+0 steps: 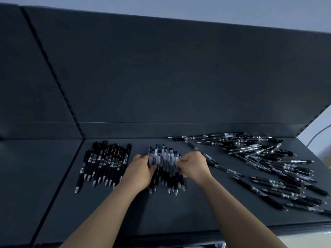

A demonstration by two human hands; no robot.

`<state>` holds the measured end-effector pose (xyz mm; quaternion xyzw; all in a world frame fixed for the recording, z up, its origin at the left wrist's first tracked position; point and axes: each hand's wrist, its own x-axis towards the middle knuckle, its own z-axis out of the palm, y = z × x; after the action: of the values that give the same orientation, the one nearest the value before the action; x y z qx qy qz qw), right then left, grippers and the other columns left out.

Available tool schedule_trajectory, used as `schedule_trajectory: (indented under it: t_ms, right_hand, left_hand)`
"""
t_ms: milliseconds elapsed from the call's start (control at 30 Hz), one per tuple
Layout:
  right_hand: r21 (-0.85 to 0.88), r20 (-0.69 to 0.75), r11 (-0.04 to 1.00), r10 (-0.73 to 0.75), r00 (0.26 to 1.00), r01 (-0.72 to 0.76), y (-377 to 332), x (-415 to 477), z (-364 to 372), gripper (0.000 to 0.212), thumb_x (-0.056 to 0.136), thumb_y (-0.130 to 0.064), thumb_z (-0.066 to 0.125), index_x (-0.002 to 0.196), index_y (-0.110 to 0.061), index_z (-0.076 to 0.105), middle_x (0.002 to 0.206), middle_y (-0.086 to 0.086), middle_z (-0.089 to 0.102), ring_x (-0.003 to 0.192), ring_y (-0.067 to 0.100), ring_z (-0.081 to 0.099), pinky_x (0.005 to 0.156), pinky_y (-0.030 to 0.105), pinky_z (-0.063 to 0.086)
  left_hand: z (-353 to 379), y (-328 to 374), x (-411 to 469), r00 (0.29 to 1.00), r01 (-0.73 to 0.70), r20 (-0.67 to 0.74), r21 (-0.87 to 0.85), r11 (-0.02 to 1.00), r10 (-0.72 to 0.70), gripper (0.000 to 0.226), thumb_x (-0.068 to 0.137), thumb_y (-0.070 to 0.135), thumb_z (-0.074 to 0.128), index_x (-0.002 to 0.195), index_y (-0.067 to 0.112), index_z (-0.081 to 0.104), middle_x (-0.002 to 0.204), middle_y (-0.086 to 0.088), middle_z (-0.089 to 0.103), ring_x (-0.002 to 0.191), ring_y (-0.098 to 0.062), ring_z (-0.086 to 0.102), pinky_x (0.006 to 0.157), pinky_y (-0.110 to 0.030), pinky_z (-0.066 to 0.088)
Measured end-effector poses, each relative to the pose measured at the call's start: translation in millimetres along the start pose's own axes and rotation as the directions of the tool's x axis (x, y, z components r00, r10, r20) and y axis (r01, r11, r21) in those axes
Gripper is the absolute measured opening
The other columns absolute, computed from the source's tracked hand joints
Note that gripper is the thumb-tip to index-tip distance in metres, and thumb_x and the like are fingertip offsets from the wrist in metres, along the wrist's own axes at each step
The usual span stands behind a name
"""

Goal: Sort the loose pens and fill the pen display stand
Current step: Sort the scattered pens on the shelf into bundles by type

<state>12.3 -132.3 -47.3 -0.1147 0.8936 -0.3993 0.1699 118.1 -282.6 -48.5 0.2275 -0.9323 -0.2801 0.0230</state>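
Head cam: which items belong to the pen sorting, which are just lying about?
Job: left hand, right hand, both gripping the clear-barrel pen bundle; sorted black pen row; loose pen pile.
Lying about: slotted shelf upright; back panel; grey cable at far right.

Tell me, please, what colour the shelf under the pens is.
The shelf is dark grey; head view.

My left hand [141,169] and my right hand [193,165] are bare. My left forearm [107,212] and right forearm [238,212] are bare too, uncovered from the wrists to the bottom edge of the view.
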Motion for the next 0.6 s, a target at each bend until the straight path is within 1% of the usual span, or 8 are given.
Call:
schedule_trajectory:
  t_ms: [67, 133, 233, 300, 400, 467, 533, 600]
  right_hand:
    - [0.080, -0.023, 0.996, -0.026, 0.999, 0.028, 0.3, -2.5, 3.8, 0.025, 0.083, -0.014, 0.067, 0.069, 0.007, 0.065, 0.058, 0.017, 0.064, 0.049, 0.020, 0.056, 0.063, 0.042, 0.058]
    - [0.060, -0.040, 0.997, -0.047, 0.998, 0.050, 1.9, -5.2, 5.8, 0.030, 0.086, -0.024, 0.067, 0.071, 0.002, 0.066, 0.059, 0.016, 0.065, 0.050, 0.020, 0.057, 0.060, 0.040, 0.057]
    - [-0.213, -0.097, 0.974, -0.100, 0.990, 0.077, 6.2, -10.4, 3.4, 0.032, 0.089, -0.033, 0.062, 0.072, -0.005, 0.061, 0.060, 0.006, 0.057, 0.061, 0.024, 0.052, 0.057, 0.030, 0.044]
    - [-0.276, -0.101, 0.960, -0.081, 0.992, 0.050, 10.8, -12.9, 3.2, 0.024, 0.090, -0.037, 0.059, 0.088, -0.013, 0.059, 0.078, 0.004, 0.062, 0.079, 0.026, 0.058, 0.064, 0.030, 0.040]
    - [-0.271, -0.104, 0.961, -0.078, 0.992, 0.047, 17.3, -12.6, 8.7, 0.038, 0.093, -0.038, 0.056, 0.121, -0.014, 0.051, 0.102, 0.010, 0.064, 0.104, 0.027, 0.056, 0.075, 0.032, 0.040]
    - [-0.227, -0.094, 0.968, -0.131, 0.987, 0.107, 18.8, -10.4, 13.1, 0.042, 0.095, -0.038, 0.053, 0.129, -0.014, 0.049, 0.095, 0.007, 0.063, 0.104, 0.022, 0.051, 0.078, 0.032, 0.040]
    - [-0.180, -0.056, 0.969, -0.183, 0.982, 0.170, 16.7, -8.0, 14.8, 0.043, 0.097, -0.038, 0.050, 0.132, -0.013, 0.050, 0.077, -0.001, 0.058, 0.110, 0.019, 0.045, 0.077, 0.030, 0.036]
    - [-0.158, -0.041, 0.963, -0.225, 0.973, 0.216, 14.8, -5.5, 12.4, 0.041, 0.098, -0.035, 0.048, 0.132, -0.011, 0.052, 0.075, -0.003, 0.056, 0.116, 0.021, 0.043, 0.078, 0.028, 0.034]
  left_hand:
    - [1.6, 1.2, 0.4, 1.000, -0.004, 0.014, -0.021, 1.000, 0.004, 0.044, 0.097, 0.037, 0.050, 0.131, 0.010, 0.050, 0.128, -0.008, 0.047, 0.108, -0.022, 0.056, 0.092, -0.028, 0.043]
    - [1.3, 0.1, -0.2, 1.000, 0.000, 0.016, -0.064, 0.998, 0.001, 0.051, 0.095, 0.040, 0.053, 0.136, 0.011, 0.046, 0.132, -0.007, 0.047, 0.116, -0.021, 0.052, 0.096, -0.025, 0.039]
    - [1.3, -5.7, -2.0, 1.000, 0.013, 0.004, -0.051, 0.999, -0.013, 0.060, 0.092, 0.045, 0.056, 0.139, 0.009, 0.045, 0.133, -0.008, 0.048, 0.117, -0.020, 0.052, 0.098, -0.025, 0.039]
    - [3.5, -7.4, -2.9, 1.000, 0.014, -0.003, -0.029, 1.000, -0.014, 0.057, 0.093, 0.045, 0.054, 0.136, 0.008, 0.048, 0.128, -0.008, 0.051, 0.113, -0.020, 0.053, 0.095, -0.025, 0.042]
    - [8.3, -4.0, -3.1, 1.000, 0.008, -0.028, -0.012, 1.000, -0.008, 0.051, 0.094, 0.044, 0.052, 0.129, 0.007, 0.054, 0.120, -0.009, 0.054, 0.105, -0.019, 0.056, 0.089, -0.026, 0.047]
    - [11.7, 0.0, -4.4, 0.999, 0.014, -0.042, -0.015, 1.000, -0.015, 0.047, 0.094, 0.043, 0.053, 0.122, 0.005, 0.057, 0.115, -0.009, 0.055, 0.097, -0.018, 0.058, 0.084, -0.026, 0.048]
    - [15.4, 3.4, -6.4, 0.999, 0.023, -0.045, -0.020, 1.000, -0.024, 0.042, 0.093, 0.044, 0.055, 0.109, 0.006, 0.060, 0.105, -0.008, 0.056, 0.085, -0.017, 0.058, 0.076, -0.026, 0.050]
    - [17.9, 4.8, -7.8, 0.998, 0.036, -0.043, -0.056, 0.998, -0.039, 0.040, 0.091, 0.044, 0.058, 0.103, 0.005, 0.061, 0.099, -0.006, 0.059, 0.077, -0.016, 0.059, 0.070, -0.028, 0.052]
